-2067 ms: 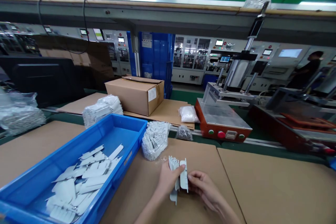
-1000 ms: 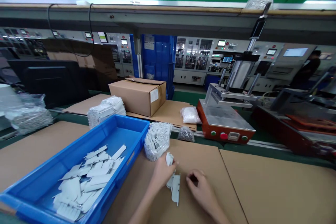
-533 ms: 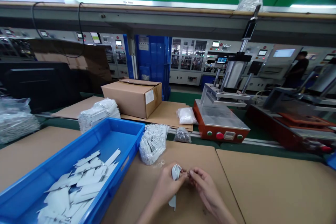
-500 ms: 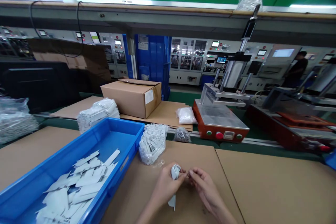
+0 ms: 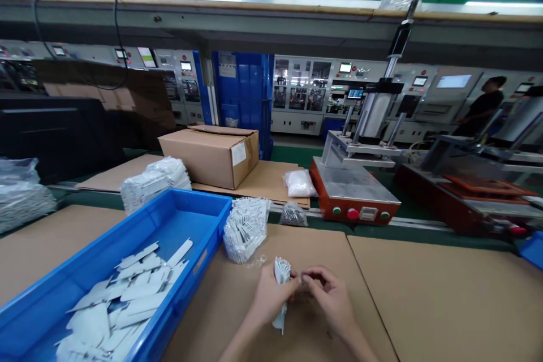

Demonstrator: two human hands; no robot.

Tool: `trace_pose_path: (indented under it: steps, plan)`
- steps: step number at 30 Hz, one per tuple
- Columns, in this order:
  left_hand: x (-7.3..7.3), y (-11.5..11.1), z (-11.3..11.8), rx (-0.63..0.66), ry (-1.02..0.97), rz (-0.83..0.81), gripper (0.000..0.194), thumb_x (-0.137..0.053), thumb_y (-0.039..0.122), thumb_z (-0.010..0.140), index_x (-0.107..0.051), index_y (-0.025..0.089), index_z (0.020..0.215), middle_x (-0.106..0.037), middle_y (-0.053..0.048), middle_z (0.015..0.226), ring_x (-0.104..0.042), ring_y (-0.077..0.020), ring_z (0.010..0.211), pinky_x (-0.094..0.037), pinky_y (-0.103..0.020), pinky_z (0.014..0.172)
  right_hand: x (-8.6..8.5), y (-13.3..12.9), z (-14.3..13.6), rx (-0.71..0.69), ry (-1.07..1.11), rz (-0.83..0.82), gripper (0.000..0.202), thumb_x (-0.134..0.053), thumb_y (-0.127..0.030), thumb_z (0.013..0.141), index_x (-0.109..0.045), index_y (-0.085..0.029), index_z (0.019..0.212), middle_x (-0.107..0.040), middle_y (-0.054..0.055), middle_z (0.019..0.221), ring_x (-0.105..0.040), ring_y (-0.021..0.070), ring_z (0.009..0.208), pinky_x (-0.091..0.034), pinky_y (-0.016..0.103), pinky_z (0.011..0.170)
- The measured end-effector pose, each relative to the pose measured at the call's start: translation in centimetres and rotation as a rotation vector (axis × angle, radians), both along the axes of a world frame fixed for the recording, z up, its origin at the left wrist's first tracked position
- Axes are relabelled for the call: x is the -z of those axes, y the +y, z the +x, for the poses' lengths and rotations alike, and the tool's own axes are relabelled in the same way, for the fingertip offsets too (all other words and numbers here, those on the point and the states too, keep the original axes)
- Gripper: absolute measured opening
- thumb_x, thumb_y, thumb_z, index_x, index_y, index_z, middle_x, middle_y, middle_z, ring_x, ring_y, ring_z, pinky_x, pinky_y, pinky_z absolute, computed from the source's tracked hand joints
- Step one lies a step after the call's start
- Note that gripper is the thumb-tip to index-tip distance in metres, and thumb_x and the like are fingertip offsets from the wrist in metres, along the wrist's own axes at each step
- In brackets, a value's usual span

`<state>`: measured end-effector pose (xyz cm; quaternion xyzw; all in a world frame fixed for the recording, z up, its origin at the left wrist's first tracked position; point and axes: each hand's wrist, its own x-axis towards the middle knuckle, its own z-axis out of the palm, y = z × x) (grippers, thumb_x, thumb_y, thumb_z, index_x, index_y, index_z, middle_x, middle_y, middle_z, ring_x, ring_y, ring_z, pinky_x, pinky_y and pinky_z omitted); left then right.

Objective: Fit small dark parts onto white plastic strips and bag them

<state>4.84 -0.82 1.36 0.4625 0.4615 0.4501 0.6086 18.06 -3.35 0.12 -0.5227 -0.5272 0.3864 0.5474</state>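
Observation:
My left hand (image 5: 268, 297) is closed around a fanned stack of thin white plastic pieces (image 5: 281, 269), whose lower ends stick out below the palm. Close by on the right, my right hand (image 5: 333, 298) is closed, thumb and fingers pinched together beside the left thumb tip. Whatever lies between those fingertips is too small to make out. Both hands are above the cardboard sheet (image 5: 305, 237). Left of them, more loose white plastic pieces (image 5: 142, 288) lie in a long blue tray (image 5: 203, 220).
Behind my hands are a clear bag of white pieces (image 5: 246, 229) and a small bag of dark parts (image 5: 293, 214). A press with an orange base (image 5: 354, 198) stands back right, a cardboard box (image 5: 203, 155) back left. A person (image 5: 486, 104) is in the far background.
The white stack has turned in my left hand and shows more of its fanned edges. My fingertips remain close together. The whole view has shifted slightly.

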Motion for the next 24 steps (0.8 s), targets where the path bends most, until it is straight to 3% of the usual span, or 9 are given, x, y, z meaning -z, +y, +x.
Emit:
trace_pose_path:
  steps: [4, 8, 14, 18, 24]
  plan:
    - [0.5, 0.0, 0.0, 0.035, -0.102, -0.188, 0.023, -0.059, 0.034, 0.063, -0.049, 0.015, 0.067, -0.05, 0.004, 0.043, -0.047, -0.0088, 0.033, -0.035, -0.017, 0.033, 0.3, 0.0, 0.1, 0.075, -0.078, 0.028, 0.021, -0.053, -0.039, 0.073, -0.059, -0.019, 0.074, -0.061, 0.004, 0.072, -0.055, 0.0193, 0.073, -0.042, 0.027, 0.07]
    - [1.0, 0.0, 0.1, -0.056, -0.242, -0.338, 0.019, -0.056, 0.03, 0.065, -0.046, 0.016, 0.07, -0.052, 0.003, 0.047, -0.053, -0.0118, 0.04, -0.043, -0.022, 0.039, 0.4, 0.1, -0.2, 0.002, -0.042, 0.007, 0.022, -0.053, -0.039, 0.073, -0.057, -0.018, 0.073, -0.06, 0.004, 0.07, -0.055, 0.0186, 0.07, -0.042, 0.026, 0.066]
    - [2.1, 0.6, -0.1, -0.135, -0.129, -0.1, 0.028, -0.065, 0.035, 0.059, -0.048, 0.014, 0.068, -0.052, 0.003, 0.05, -0.052, -0.0111, 0.043, -0.044, -0.022, 0.044, 0.1, -0.3, -1.0, -0.152, -0.064, -0.007, 0.017, -0.054, -0.034, 0.073, -0.06, -0.018, 0.072, -0.06, 0.003, 0.07, -0.056, 0.018, 0.067, -0.043, 0.025, 0.063]
    - [2.6, 0.9, -0.5, -0.179, -0.036, -0.022, 0.03, -0.067, 0.037, 0.056, -0.049, 0.014, 0.064, -0.052, 0.002, 0.052, -0.051, -0.0108, 0.047, -0.041, -0.02, 0.045, -0.2, -0.4, -1.1, -0.139, -0.101, -0.003, 0.017, -0.054, -0.034, 0.073, -0.061, -0.019, 0.072, -0.062, 0.003, 0.07, -0.056, 0.0184, 0.068, -0.043, 0.026, 0.064]
    - [2.0, 0.9, -0.7, -0.25, 0.076, 0.044, 0.03, -0.067, 0.037, 0.054, -0.05, 0.014, 0.061, -0.052, 0.002, 0.053, -0.048, -0.0105, 0.049, -0.039, -0.02, 0.048, -0.3, -0.5, -1.2, -0.109, -0.157, 0.013, 0.017, -0.054, -0.035, 0.072, -0.061, -0.019, 0.07, -0.061, 0.003, 0.069, -0.055, 0.0179, 0.068, -0.042, 0.025, 0.065]
